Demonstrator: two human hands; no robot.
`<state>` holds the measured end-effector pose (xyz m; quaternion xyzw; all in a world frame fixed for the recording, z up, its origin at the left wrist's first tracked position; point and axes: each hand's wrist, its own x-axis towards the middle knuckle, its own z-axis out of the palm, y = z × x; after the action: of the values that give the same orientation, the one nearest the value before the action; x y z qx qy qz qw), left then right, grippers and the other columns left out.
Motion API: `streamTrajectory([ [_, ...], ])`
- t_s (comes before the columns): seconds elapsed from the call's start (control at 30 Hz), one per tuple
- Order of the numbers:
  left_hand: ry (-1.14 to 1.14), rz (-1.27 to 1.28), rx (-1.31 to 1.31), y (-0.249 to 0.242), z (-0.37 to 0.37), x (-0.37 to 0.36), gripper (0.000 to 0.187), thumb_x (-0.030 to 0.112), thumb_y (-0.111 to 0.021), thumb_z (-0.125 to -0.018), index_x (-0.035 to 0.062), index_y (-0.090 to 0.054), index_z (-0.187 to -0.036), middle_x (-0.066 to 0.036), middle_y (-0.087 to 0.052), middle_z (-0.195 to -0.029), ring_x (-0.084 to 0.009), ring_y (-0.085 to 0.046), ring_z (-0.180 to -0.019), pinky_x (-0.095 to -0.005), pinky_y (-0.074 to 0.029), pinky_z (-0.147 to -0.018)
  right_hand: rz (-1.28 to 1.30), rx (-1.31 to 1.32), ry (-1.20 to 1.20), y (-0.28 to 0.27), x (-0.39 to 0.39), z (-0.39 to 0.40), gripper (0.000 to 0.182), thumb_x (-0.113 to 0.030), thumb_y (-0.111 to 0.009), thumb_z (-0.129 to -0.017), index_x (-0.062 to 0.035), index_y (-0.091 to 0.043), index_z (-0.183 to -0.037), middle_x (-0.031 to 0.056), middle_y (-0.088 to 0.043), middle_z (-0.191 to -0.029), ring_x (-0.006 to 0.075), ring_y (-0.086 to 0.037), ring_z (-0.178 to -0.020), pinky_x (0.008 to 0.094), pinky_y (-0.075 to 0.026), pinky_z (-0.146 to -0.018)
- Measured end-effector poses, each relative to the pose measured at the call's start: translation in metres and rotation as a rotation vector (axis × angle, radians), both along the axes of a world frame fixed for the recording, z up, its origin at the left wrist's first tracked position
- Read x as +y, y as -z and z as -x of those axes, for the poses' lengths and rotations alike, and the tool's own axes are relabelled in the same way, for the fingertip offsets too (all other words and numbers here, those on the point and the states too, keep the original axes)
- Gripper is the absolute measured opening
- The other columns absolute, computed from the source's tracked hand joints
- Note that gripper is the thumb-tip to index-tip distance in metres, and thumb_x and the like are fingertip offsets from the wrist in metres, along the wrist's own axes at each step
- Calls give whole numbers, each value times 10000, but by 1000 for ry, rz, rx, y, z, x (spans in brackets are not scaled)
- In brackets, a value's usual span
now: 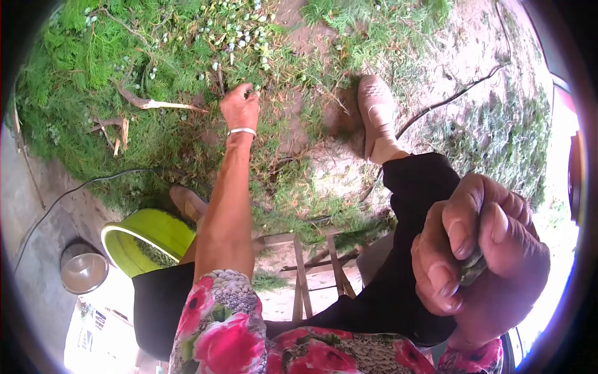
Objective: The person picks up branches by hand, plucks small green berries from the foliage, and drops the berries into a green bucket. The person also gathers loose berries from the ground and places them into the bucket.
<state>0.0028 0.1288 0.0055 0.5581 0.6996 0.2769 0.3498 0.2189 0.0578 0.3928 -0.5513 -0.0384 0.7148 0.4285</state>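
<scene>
My left hand [240, 108] reaches down over the cut evergreen sprigs on the ground, its fingers curled closed. Something small may be between the fingertips, but I cannot make it out. Just beyond it lie pale blue-green seed cones [243, 42] among the foliage. Close to the camera, my right hand [479, 255] is closed with the fingers bent inward. A grey-green seed cone [471, 268] shows partly between its fingers and palm; whatever else it holds is hidden.
Leafy evergreen branches [93, 56] cover the ground, with a broken stick [159, 104] among them. A lime-green basin [163, 230] holding small greenish bits stands by my left leg, beside a metal bowl [84, 272]. A black cable [451, 96] crosses at right.
</scene>
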Motion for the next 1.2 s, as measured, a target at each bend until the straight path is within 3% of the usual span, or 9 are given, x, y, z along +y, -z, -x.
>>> streamTrajectory([
  [0.1,239,-113,345,8,-7,4,247,66,-718,-685,65,-661,-926,-186,-606,-844,-356,-589,-799,-415,-477,-706,15,24,12,0,3,1,282,-226,-523,-906,27,-475,-791,199,-529,-623,166,-441,-413,263,-318,-328],
  [0.27,311,-207,377,-2,-2,6,151,45,-696,-721,7,-620,-847,-164,-613,-817,-302,-612,-749,-385,-493,-606,-11,-10,-12,3,3,4,283,-229,-513,-910,31,-478,-803,199,-524,-619,162,-435,-412,261,-323,-331],
  [0.37,-313,427,-817,-54,4,-11,88,-28,-629,-783,-17,-599,-865,-91,-596,-760,-130,-557,-604,-198,-405,-400,-159,189,98,6,0,6,282,-231,-501,-913,28,-474,-806,195,-516,-613,156,-437,-419,251,-328,-339],
  [0.4,-310,404,-812,-65,13,-18,88,-28,-629,-783,-17,-599,-865,-91,-596,-760,-130,-557,-604,-198,-405,-400,-83,98,57,0,5,10,286,-234,-486,-918,27,-472,-802,186,-513,-611,154,-436,-417,242,-324,-341],
  [0.47,-367,488,-1435,-84,29,-27,110,-20,-611,-801,-23,-597,-910,-119,-598,-777,-149,-561,-622,-200,-421,-409,52,-90,-26,-15,14,16,295,-238,-456,-928,25,-468,-794,168,-506,-607,151,-435,-412,224,-317,-346],
  [0.57,-146,517,-1743,-162,31,-27,101,2,-580,-835,-13,-592,-934,-122,-593,-803,-145,-552,-638,-172,-428,-413,-136,-94,-93,-12,3,19,299,-249,-523,-905,9,-534,-755,141,-553,-673,120,-477,-471,203,-298,-367],
  [0.93,-92,382,-1737,-389,27,-95,192,14,-567,-826,4,-548,-1017,-115,-559,-849,-159,-535,-651,-196,-450,-438,-38,223,139,-4,-16,92,224,-261,-543,-885,-41,-570,-846,71,-602,-767,172,-544,-634,305,-430,-534],
  [1.07,-165,145,-1059,-441,14,-147,178,42,-579,-853,-33,-630,-1006,-85,-625,-768,-152,-569,-586,-218,-407,-410,-140,277,118,-35,-54,121,218,-296,-546,-869,-93,-562,-790,40,-581,-716,187,-553,-629,306,-403,-471],
  [1.2,-203,61,-1003,-457,25,-186,280,184,-574,-898,-52,-590,-1047,-122,-623,-807,-162,-567,-561,-212,-434,-413,-129,371,37,-46,-84,139,198,-278,-546,-865,-90,-561,-807,22,-560,-698,173,-511,-573,286,-376,-444],
])
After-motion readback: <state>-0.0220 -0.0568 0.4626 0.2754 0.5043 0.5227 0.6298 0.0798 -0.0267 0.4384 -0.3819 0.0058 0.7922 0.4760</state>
